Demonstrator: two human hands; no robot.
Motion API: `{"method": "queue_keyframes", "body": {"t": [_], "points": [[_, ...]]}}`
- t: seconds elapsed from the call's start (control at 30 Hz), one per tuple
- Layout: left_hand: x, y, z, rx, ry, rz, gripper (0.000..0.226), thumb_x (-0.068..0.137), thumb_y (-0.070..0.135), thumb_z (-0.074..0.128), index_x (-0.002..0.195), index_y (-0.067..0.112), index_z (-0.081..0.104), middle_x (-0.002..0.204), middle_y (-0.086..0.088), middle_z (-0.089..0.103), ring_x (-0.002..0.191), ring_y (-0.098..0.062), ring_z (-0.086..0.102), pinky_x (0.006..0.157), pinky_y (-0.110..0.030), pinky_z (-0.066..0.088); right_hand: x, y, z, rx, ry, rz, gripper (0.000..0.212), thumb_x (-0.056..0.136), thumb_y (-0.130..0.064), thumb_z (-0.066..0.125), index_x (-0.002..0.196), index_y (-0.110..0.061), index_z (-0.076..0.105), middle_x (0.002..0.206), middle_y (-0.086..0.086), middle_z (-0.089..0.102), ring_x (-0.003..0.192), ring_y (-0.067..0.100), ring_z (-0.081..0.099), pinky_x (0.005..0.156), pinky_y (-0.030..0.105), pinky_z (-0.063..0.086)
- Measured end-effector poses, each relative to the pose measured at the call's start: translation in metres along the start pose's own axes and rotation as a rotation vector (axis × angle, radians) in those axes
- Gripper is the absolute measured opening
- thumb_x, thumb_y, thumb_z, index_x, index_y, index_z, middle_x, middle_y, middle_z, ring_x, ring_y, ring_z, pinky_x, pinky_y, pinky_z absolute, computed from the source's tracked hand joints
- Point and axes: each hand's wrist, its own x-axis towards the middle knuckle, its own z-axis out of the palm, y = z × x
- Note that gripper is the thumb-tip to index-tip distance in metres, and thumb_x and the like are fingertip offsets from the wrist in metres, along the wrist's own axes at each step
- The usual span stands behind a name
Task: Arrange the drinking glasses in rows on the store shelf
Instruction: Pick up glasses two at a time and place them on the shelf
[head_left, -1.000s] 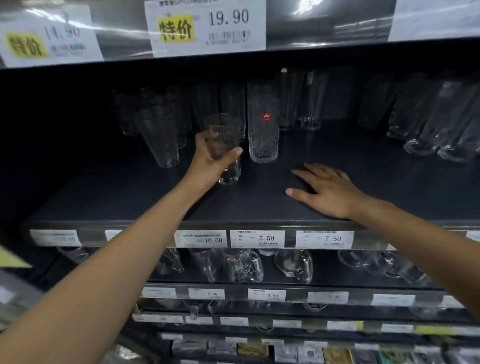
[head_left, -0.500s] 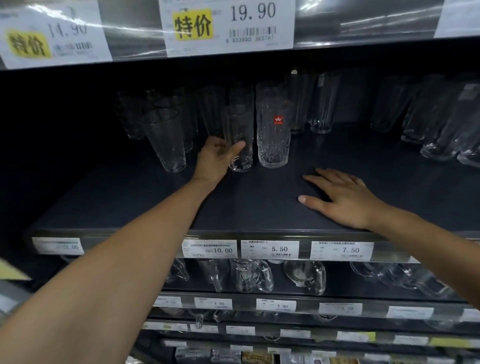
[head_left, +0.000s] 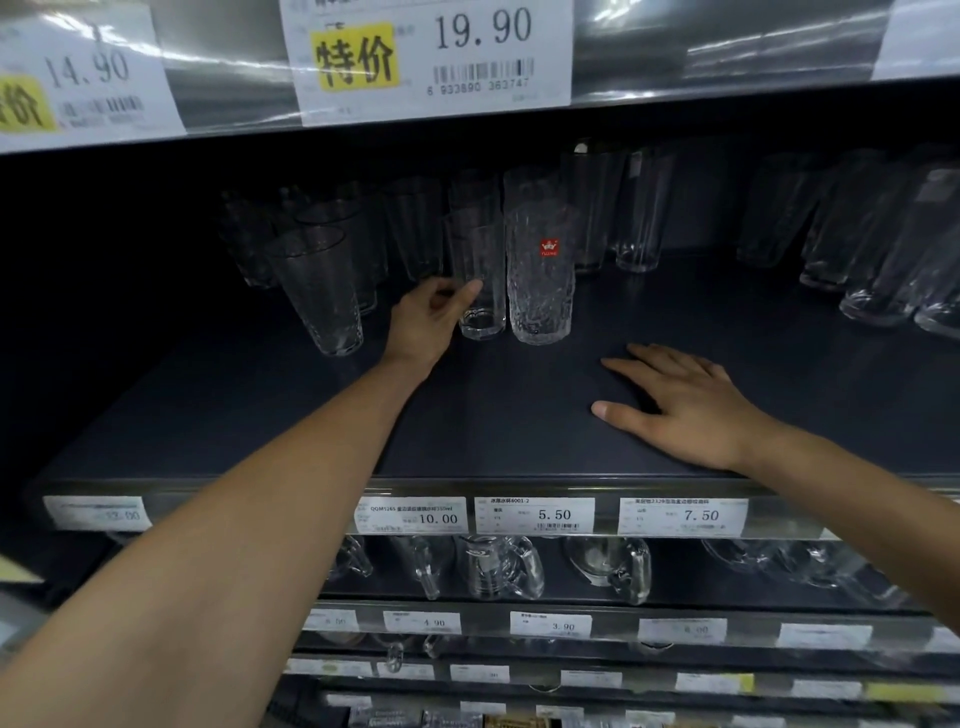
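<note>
Our left hand (head_left: 428, 319) grips a plain glass (head_left: 485, 280) low on its side, fingers (head_left: 434, 287) and thumb curled round it. Its base seems to rest on the shelf (head_left: 467, 415), just beside a textured glass (head_left: 540, 301) at its 3 o'clock. Our right hand (head_left: 680, 402) lies flat at 5 o'clock, fingers straight, holding nothing. We judge the risks to be clinking that neighbour, nudging the crowded back glasses (head_left: 415, 223) at 12 o'clock, or tipping the glass by pushing so low.
</note>
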Motion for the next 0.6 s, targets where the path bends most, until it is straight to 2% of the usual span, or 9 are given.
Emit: {"method": "queue_keyframes", "body": {"t": [0.07, 0.27, 0.6], "points": [[-0.0003, -0.0002, 0.0000, 0.006, 0.001, 0.002, 0.032, 0.088, 0.053, 0.066, 0.100, 0.023, 0.068, 0.090, 0.000, 0.069, 0.086, -0.016, 0.066, 0.086, -0.045, 0.058, -0.0005, -0.0003, -0.0003, -0.001, -0.002, 0.000, 0.075, 0.086, -0.077, 0.029, 0.153, -0.044, 0.021, 0.165, -0.010, 0.011, 0.151, 0.012, 0.004, 0.120, 0.037, 0.002], [-0.0003, -0.0017, -0.0015, 0.000, -0.012, -0.016, 0.046, 0.087, 0.058, 0.063, 0.114, 0.021, 0.070, 0.102, -0.002, 0.072, 0.098, -0.016, 0.068, 0.090, -0.045, 0.057, -0.0012, -0.0015, -0.0016, -0.004, -0.003, -0.002, 0.075, 0.086, -0.077, 0.028, 0.153, -0.043, 0.021, 0.165, -0.010, 0.011, 0.151, 0.012, 0.004, 0.121, 0.038, 0.003], [0.0021, -0.0023, -0.0005, 0.010, -0.022, -0.026, 0.050, 0.089, 0.057, 0.061, 0.121, 0.019, 0.069, 0.106, 0.000, 0.072, 0.103, -0.015, 0.068, 0.093, -0.043, 0.056, 0.0004, 0.0003, 0.0000, -0.003, 0.003, -0.004, 0.077, 0.084, -0.078, 0.028, 0.153, -0.044, 0.021, 0.164, -0.010, 0.012, 0.151, 0.011, 0.005, 0.121, 0.038, 0.003]]}}
